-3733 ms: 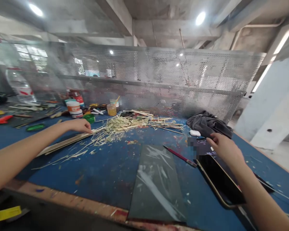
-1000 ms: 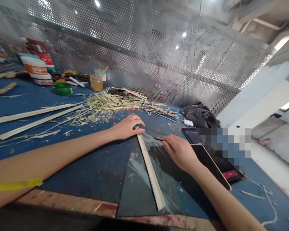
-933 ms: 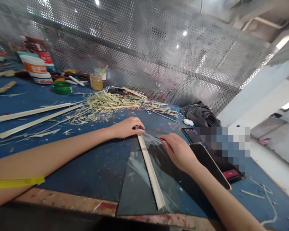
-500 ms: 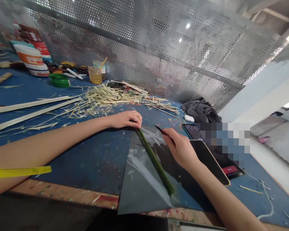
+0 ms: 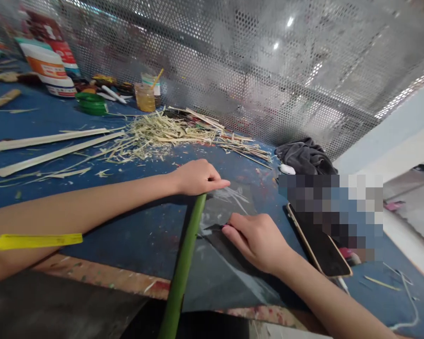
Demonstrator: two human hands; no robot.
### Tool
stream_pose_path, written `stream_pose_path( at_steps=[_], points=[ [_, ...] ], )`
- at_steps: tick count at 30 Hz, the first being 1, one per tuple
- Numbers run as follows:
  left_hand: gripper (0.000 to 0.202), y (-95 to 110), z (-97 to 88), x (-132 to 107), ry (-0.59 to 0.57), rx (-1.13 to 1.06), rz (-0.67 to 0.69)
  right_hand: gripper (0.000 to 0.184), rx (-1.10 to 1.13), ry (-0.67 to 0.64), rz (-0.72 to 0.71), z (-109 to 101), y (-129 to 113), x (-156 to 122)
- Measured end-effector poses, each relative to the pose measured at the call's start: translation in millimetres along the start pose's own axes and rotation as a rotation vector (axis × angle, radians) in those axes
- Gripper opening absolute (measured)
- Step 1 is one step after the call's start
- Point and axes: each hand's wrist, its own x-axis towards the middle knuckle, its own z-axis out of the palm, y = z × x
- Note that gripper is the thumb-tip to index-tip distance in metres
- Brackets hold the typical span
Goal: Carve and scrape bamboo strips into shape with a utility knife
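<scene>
Nearest, the green bamboo strip (image 5: 183, 263) is seen running from below the table edge (image 5: 102, 278) up across the dark mat (image 5: 229, 287), its near end overhanging unsupported. It is judged light and thin, stiff along its length but springy. The green skin looks smooth, so probably slippery, and splintery edges are likely. Hold is best taken at the far end, flat against the table, or close beside the tool tip.

A yellow tape measure (image 5: 35, 241) is draped at the left forearm.

The right hand (image 5: 257, 240) is closed in a pinch on a dark pointed tool (image 5: 215, 227), whose tip is set just beside the strip over the mat. The left hand (image 5: 198, 178) is curled down over the strip's far end with the index finger extended, so the end is pinned.

A phone (image 5: 320, 240) lies right of the mat. Further off are pale strips (image 5: 53, 153), a shavings pile (image 5: 162, 134), a grey cloth (image 5: 305, 157), tubs (image 5: 53, 75), a jar (image 5: 144, 96) and the perforated screen (image 5: 233, 61).
</scene>
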Motion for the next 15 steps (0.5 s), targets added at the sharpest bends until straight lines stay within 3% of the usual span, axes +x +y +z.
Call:
stream_pose_path(
  at_steps=[4,7,15],
  points=[
    [0.051,3.7,4.7,3.1,0.069,0.166,-0.159,0.043,-0.205,-0.067,0.086,2.4,-11.1,10.8],
    [0.049,1.9,7.9,5.7,0.02,0.265,-0.229,0.042,-0.355,-0.131,0.155,1.7,-12.7,24.9],
    [0.041,1.3,16.4,7.7,-0.032,0.373,-0.269,0.041,-0.434,-0.275,0.181,3.4,-15.1,36.6]
  ],
)
